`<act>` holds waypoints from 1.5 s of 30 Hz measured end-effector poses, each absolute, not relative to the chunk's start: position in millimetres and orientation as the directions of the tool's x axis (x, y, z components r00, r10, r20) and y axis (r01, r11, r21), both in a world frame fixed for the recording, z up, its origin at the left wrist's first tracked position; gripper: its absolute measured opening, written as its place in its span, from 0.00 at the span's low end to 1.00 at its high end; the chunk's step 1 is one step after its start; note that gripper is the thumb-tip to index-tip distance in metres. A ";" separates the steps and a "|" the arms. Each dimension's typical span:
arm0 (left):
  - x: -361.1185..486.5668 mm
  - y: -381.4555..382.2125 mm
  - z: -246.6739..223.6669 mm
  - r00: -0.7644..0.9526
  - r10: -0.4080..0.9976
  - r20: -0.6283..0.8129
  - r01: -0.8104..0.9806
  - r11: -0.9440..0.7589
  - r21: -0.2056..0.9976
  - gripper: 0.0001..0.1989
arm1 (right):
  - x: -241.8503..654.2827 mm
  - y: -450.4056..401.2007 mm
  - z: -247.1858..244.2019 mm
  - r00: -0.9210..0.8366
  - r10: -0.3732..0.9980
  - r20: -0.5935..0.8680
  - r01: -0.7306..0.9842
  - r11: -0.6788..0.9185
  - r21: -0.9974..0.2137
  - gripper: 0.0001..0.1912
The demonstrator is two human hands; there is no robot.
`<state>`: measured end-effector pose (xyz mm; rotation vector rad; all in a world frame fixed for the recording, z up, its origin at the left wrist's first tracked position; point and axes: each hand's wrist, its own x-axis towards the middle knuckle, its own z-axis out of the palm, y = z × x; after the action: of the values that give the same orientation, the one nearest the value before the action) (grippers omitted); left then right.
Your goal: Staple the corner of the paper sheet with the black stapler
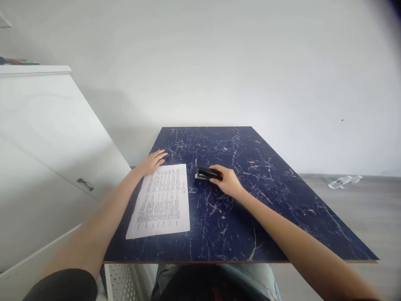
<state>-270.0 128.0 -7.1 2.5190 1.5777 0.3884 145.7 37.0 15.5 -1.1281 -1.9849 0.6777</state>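
Note:
A printed white paper [163, 200] lies on the left part of the dark blue marbled table [225, 234]. My left hand [152, 162] rests at the paper's upper left corner, palm down with its fingers spread towards the table's far side. To the right of the paper, my right hand [228, 180] grips the rear end of a black stapler [205, 172]. The stapler's front end points left, towards the paper, with a gap of bare table between them.
A white cabinet [46, 138] with a dark handle stands at the left. Behind the table rises a pale wall [200, 62]. Clear plastic packaging [344, 181] lies on the floor at the right. A perforated white panel [122, 282] shows below the table's near edge.

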 end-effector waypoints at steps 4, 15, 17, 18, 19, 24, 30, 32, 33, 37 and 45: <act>-264.5 127.0 -0.5 0.366 0.917 0.158 0.886 -0.396 0.241 0.29 | 188.3 53.1 3.9 -0.268 0.913 0.308 0.566 0.408 -0.716 0.20; -106.2 68.7 14.7 0.144 0.977 0.157 0.453 -0.206 0.867 0.16 | 193.5 60.4 -4.0 -0.323 0.907 0.271 0.511 0.408 -0.757 0.20; -79.1 54.3 6.8 0.177 0.980 0.085 0.296 -0.136 0.946 0.14 | 198.0 60.1 -3.4 -0.313 0.907 0.281 0.513 0.411 -0.754 0.22; -69.5 49.6 2.9 0.164 0.984 0.067 0.260 -0.109 0.960 0.13 | 200.5 59.6 -3.4 -0.284 0.914 0.290 0.527 0.402 -0.749 0.22; -62.6 46.7 -0.7 0.138 0.989 0.062 0.237 -0.093 0.967 0.12 | 202.9 58.9 -3.6 -0.233 0.926 0.297 0.542 0.377 -0.751 0.21; -53.7 49.3 -17.0 0.089 0.994 0.056 0.101 -0.065 0.993 0.11 | 201.4 50.7 -4.5 0.082 0.994 0.075 0.318 0.046 -0.947 0.24; -55.9 53.4 -34.0 0.158 0.985 0.072 -0.079 -0.061 0.995 0.16 | 185.6 43.8 0.5 -0.011 0.969 -0.246 -0.060 -0.246 -0.967 0.15; -56.7 52.8 -36.3 0.170 0.982 0.086 -0.059 -0.077 0.995 0.19 | 184.5 44.7 0.7 -0.013 0.970 -0.241 -0.061 -0.242 -0.968 0.13; -56.9 52.3 -36.6 0.172 0.981 0.089 -0.042 -0.083 0.996 0.20 | 184.6 45.4 0.4 -0.011 0.971 -0.239 -0.062 -0.239 -0.969 0.13; -56.7 50.3 -35.4 0.189 0.978 0.087 -0.020 -0.084 0.996 0.22 | 184.3 46.9 -0.6 0.002 0.970 -0.244 -0.082 -0.243 -0.967 0.12; -57.1 48.6 -30.5 0.166 0.983 0.079 0.028 -0.085 0.996 0.24 | 183.3 47.5 -1.8 0.008 0.970 -0.244 -0.080 -0.243 -0.967 0.13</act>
<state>-57.1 48.6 -30.5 1.3690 1.0708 1.1274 183.3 47.5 -1.8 -1.3353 -1.0105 1.4094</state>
